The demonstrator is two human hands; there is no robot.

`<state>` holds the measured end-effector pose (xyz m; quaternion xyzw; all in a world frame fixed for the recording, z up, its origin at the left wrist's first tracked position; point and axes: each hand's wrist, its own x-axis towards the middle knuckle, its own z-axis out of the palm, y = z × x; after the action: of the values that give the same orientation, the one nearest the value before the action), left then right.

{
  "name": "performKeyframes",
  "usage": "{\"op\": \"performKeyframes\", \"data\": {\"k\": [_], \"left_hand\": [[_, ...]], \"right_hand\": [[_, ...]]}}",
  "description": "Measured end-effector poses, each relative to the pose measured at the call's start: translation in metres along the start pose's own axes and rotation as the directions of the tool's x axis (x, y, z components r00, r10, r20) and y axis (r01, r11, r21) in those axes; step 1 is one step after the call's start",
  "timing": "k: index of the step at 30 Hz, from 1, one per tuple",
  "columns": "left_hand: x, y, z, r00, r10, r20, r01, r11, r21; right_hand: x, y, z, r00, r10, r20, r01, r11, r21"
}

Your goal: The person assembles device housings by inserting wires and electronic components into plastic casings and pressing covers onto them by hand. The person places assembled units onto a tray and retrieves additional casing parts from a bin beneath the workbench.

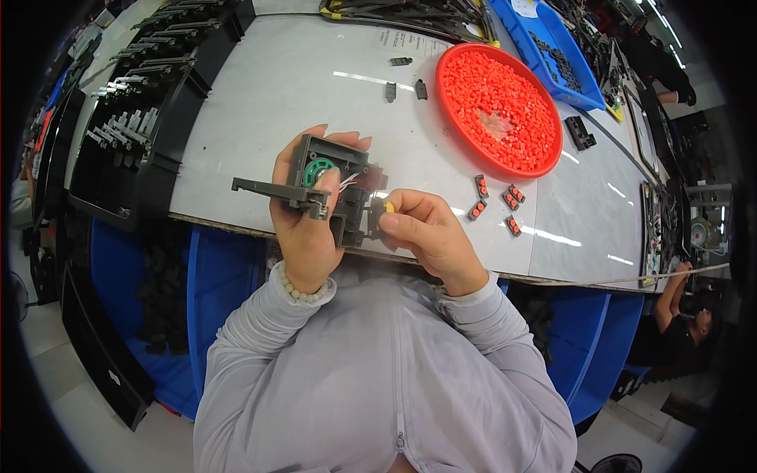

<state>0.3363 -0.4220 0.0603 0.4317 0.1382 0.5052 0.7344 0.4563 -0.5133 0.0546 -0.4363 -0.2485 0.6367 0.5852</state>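
My left hand (306, 229) is wrapped round a dark grey plastic housing (347, 224), held above the near edge of the table. Inside it sits a round speaker with a green ring (317, 170), and my thumb lies over that. Thin white and red wires (347, 182) run beside the speaker. A long dark arm (272, 191) sticks out of the housing to the left. At the housing's right side, my right hand (430, 232) pinches a small piece with a yellow spot (389, 207) between thumb and forefinger; its exact kind is hidden by the fingers.
A red round tray (552, 154) of small red parts stands at the right. Near it lie several dark pieces with red buttons (513, 197). A blue bin (585, 101) sits behind. Small dark parts (421, 89) lie at the back, and a black rack (142, 177) stands left.
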Motion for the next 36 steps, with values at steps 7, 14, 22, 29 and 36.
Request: {"op": "performKeyframes", "data": {"k": [7,14,22,29,36], "left_hand": [[-0.001,-0.003,0.001,0.998,-0.045,0.052,0.043,0.999,0.03],[-0.007,-0.006,0.002,0.998,-0.006,0.06,-0.004,0.985,0.171],[-0.011,-0.015,0.0,0.994,0.093,0.055,-0.106,0.94,0.326],[-0.011,-0.016,0.003,0.999,0.03,0.023,-0.035,0.966,0.255],[-0.012,-0.019,0.002,0.999,0.036,0.027,-0.042,0.955,0.292]], "right_hand": [[0.003,0.003,-0.003,0.999,0.033,0.024,-0.033,0.999,0.023],[0.001,0.012,0.0,0.999,0.009,0.044,-0.017,0.986,0.169],[0.001,0.016,0.008,0.996,-0.054,-0.066,0.059,0.995,0.077],[-0.002,0.019,-0.004,0.998,0.006,0.063,-0.02,0.977,0.211],[-0.007,0.021,-0.001,0.999,-0.033,0.007,0.032,0.995,0.091]]}}
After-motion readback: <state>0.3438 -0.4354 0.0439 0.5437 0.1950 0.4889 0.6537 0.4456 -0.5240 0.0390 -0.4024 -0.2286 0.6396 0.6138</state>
